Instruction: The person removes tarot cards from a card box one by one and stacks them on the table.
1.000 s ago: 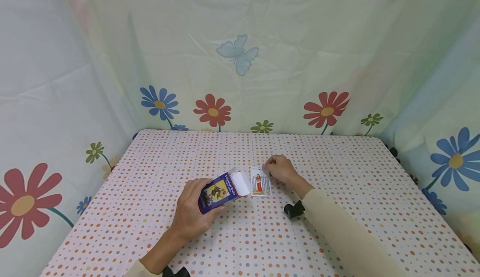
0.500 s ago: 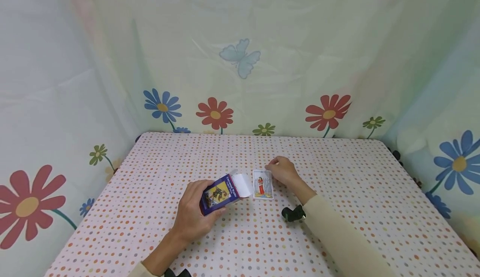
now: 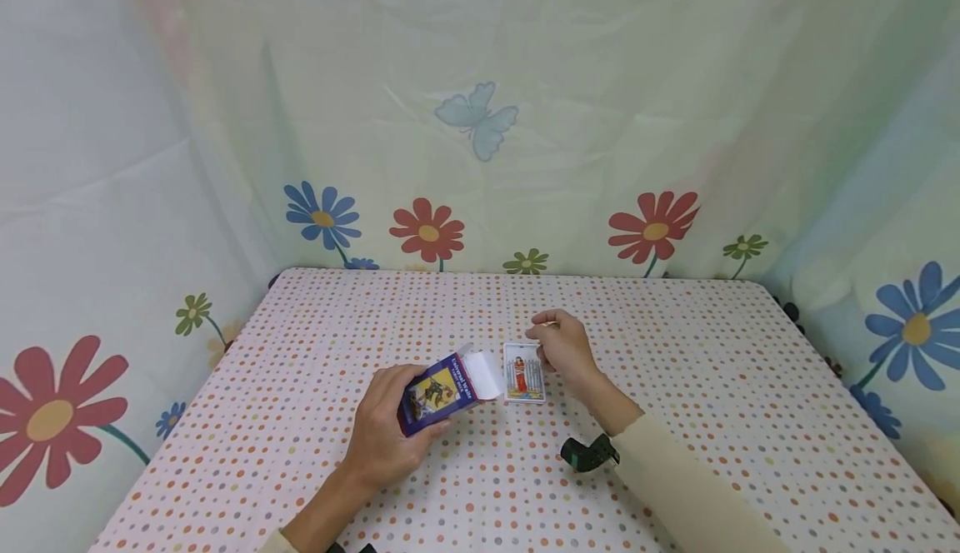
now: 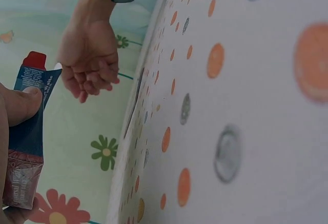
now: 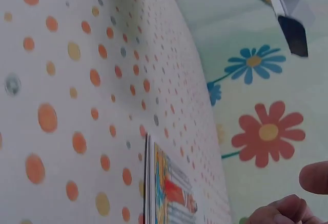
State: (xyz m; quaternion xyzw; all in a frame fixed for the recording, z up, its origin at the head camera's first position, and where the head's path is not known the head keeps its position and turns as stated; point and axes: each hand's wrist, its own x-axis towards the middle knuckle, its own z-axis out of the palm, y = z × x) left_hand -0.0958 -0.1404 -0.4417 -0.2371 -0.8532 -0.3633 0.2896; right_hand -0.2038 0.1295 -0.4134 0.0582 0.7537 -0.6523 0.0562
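My left hand (image 3: 386,432) grips a dark blue tarot card box (image 3: 438,393), labelled "Universal Waite", above the table. The box tilts, and its white top flap (image 3: 483,372) hangs open toward the right. Beside the flap, a small stack of tarot cards (image 3: 523,372) lies face up; the top card shows a figure in red among upright rods. My right hand (image 3: 566,349) hovers at the stack's upper right corner, fingers loosely bent and holding nothing. In the right wrist view its fingers (image 5: 284,211) are apart from the stack (image 5: 171,188).
A dotted cloth covers the table (image 3: 675,345). Behind it hangs a flowered curtain (image 3: 570,145), with more curtain on both sides. A black wrist device (image 3: 590,453) sits at the right sleeve (image 3: 686,486).
My right hand has come up off the card stack's corner, its fingers loosening. The left hand and the box hold nearly still; the head view has shifted slightly.
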